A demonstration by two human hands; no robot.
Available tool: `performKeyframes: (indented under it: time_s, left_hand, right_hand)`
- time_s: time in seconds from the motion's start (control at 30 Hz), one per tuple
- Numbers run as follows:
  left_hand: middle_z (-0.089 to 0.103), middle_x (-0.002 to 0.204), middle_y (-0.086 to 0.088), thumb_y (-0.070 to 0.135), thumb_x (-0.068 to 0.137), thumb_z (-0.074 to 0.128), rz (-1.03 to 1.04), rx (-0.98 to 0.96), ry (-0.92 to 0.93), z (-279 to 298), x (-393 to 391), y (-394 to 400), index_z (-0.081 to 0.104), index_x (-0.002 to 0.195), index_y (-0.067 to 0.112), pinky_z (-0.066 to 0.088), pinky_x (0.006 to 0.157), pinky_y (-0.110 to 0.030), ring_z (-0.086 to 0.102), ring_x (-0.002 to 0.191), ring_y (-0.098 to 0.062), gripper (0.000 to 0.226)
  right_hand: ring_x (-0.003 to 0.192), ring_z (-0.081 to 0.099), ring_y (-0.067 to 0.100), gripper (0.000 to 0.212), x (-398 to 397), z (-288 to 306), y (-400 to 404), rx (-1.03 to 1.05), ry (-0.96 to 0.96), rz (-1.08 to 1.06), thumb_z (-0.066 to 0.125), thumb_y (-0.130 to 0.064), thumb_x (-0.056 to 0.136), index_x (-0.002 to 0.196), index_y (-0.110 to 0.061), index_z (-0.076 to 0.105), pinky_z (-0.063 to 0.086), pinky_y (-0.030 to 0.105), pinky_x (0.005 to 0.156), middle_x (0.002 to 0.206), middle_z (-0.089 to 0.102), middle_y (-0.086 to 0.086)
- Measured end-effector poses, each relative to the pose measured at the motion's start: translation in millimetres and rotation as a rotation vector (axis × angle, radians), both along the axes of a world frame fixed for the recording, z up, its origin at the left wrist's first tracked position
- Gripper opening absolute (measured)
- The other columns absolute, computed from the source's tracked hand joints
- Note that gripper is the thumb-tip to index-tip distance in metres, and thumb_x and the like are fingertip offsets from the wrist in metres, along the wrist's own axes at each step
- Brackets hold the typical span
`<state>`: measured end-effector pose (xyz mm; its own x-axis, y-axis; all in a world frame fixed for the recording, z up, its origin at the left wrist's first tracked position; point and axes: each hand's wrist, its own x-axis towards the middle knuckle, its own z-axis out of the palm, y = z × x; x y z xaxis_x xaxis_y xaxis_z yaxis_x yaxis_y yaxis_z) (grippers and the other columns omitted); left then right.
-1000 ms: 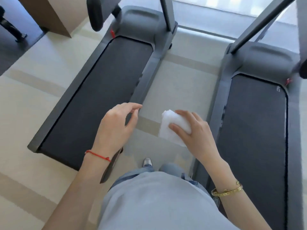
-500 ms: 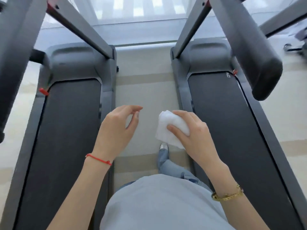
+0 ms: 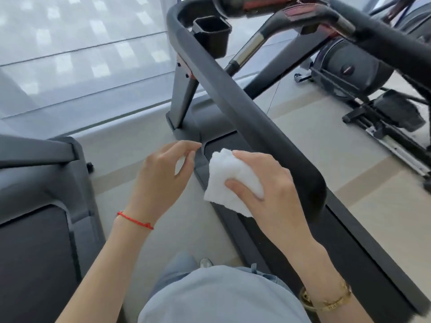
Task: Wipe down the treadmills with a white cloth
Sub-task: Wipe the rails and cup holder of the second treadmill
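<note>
1. While I stand between the two machines, the white cloth (image 3: 229, 180) sits bunched in my right hand (image 3: 271, 190), held in the air above the near edge of the right treadmill (image 3: 349, 248).
2. My right fingers (image 3: 242, 185) curl round the cloth, thumb pressing into its front.
3. My left hand (image 3: 161, 180) hovers just beside it, fingers loosely curled, holding nothing, apart from the cloth.
4. That treadmill's dark handrail (image 3: 245, 106) slants past just behind my right hand; a black cup holder (image 3: 212, 34) hangs near its top.
5. Off to my left, the left treadmill (image 3: 37, 241) shows its belt and grey cover.
6. Pale floor (image 3: 130, 157) runs between them.
</note>
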<state>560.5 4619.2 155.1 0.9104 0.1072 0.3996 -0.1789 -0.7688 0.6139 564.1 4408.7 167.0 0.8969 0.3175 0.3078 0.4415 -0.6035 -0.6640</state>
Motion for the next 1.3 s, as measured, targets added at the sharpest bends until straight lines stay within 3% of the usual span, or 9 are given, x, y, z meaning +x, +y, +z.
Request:
performKeyframes:
  time_s: [0.1, 0.23, 0.33, 0.47, 0.6, 0.7, 0.83, 1.1, 1.3]
  left_hand:
    - [0.071, 0.104, 0.006, 0.010, 0.097, 0.058, -0.098, 0.007, -0.052, 6.0, 45.6, 0.9, 0.071, 0.111, 0.015, 0.043, 0.086, -0.008, 0.065, 0.092, -0.009, 0.020]
    - [0.068, 0.097, 0.006, 0.009, 0.097, 0.057, -0.258, 0.021, -0.101, 9.4, 106.1, 0.3, 0.071, 0.111, 0.014, 0.048, 0.081, -0.019, 0.059, 0.084, -0.007, 0.020]
    - [0.064, 0.099, 0.010, 0.011, 0.097, 0.058, -0.364, 0.046, -0.124, 15.5, 149.1, 0.2, 0.070, 0.112, 0.015, 0.042, 0.075, -0.011, 0.053, 0.076, 0.004, 0.020]
    - [0.069, 0.108, 0.002, 0.012, 0.098, 0.056, -0.532, 0.101, -0.134, 18.6, 202.7, 3.2, 0.070, 0.115, 0.013, 0.052, 0.087, -0.031, 0.060, 0.099, -0.012, 0.022]
    - [0.069, 0.112, 0.001, 0.013, 0.098, 0.056, -0.639, 0.146, -0.110, 14.0, 244.8, 9.3, 0.069, 0.116, 0.012, 0.049, 0.096, -0.038, 0.060, 0.109, -0.017, 0.023]
    - [0.070, 0.110, 0.000, 0.012, 0.097, 0.056, -0.708, 0.176, -0.083, 7.3, 270.0, 16.9, 0.070, 0.114, 0.012, 0.044, 0.102, -0.035, 0.060, 0.111, -0.020, 0.023]
    - [0.070, 0.111, 0.000, 0.011, 0.097, 0.057, -0.777, 0.193, -0.014, -2.1, 293.1, 26.0, 0.070, 0.114, 0.012, 0.044, 0.101, -0.049, 0.059, 0.111, -0.023, 0.022]
    - [0.070, 0.112, 0.000, 0.009, 0.096, 0.056, -0.888, 0.200, -0.028, -18.5, 314.7, 40.3, 0.070, 0.112, 0.011, 0.043, 0.100, -0.050, 0.061, 0.110, -0.025, 0.022]
    - [0.068, 0.114, 0.003, 0.012, 0.096, 0.056, -0.911, 0.181, -0.073, -27.5, 316.3, 42.7, 0.068, 0.114, 0.016, 0.035, 0.108, -0.044, 0.057, 0.114, -0.022, 0.022]
  right_hand:
    - [0.112, 0.043, -0.005, 0.042, 17.6, 10.3, -3.6, 0.002, -0.056, -0.106, 0.055, -0.053, 0.093, 0.132, -0.037, 0.052, 0.035, 0.028, 0.101, 0.124, 0.052, -0.021]
    - [0.111, 0.049, 0.003, 0.041, 46.8, 19.9, -15.3, -0.064, -0.172, -0.298, 0.054, -0.052, 0.095, 0.132, -0.034, 0.052, 0.034, 0.029, 0.100, 0.120, 0.054, -0.018]
    - [0.109, 0.051, 0.008, 0.039, 66.3, 17.0, -21.9, -0.096, -0.212, -0.481, 0.054, -0.048, 0.096, 0.130, -0.030, 0.052, 0.037, 0.033, 0.098, 0.120, 0.057, -0.013]
    - [0.111, 0.051, 0.009, 0.038, 82.3, 3.4, -17.0, -0.152, -0.193, -0.676, 0.049, -0.052, 0.098, 0.129, -0.031, 0.051, 0.035, 0.033, 0.097, 0.122, 0.056, -0.013]
    - [0.106, 0.051, 0.010, 0.037, 83.1, -19.9, -3.1, -0.259, -0.109, -0.854, 0.043, -0.053, 0.097, 0.129, -0.036, 0.051, 0.026, 0.024, 0.093, 0.115, 0.054, -0.015]
    - [0.101, 0.054, 0.021, 0.039, 87.4, -38.9, 11.1, -0.453, -0.085, -0.981, 0.041, -0.051, 0.097, 0.125, -0.030, 0.057, 0.034, 0.035, 0.094, 0.112, 0.058, -0.006]
    - [0.100, 0.055, 0.021, 0.035, 114.0, -42.8, 36.1, -0.493, -0.117, -1.074, 0.044, -0.048, 0.097, 0.122, -0.030, 0.060, 0.035, 0.037, 0.093, 0.110, 0.059, -0.005]
    - [0.093, 0.055, 0.020, 0.041, 184.6, -45.6, 96.0, -0.602, -0.138, -1.042, 0.038, -0.055, 0.100, 0.124, -0.031, 0.061, 0.038, 0.034, 0.090, 0.100, 0.058, -0.003]
    - [0.076, 0.053, 0.026, 0.040, 131.7, -44.6, 53.8, -0.524, -0.154, -1.377, 0.047, -0.049, 0.097, 0.094, -0.014, 0.065, 0.038, 0.037, 0.078, 0.078, 0.056, 0.003]
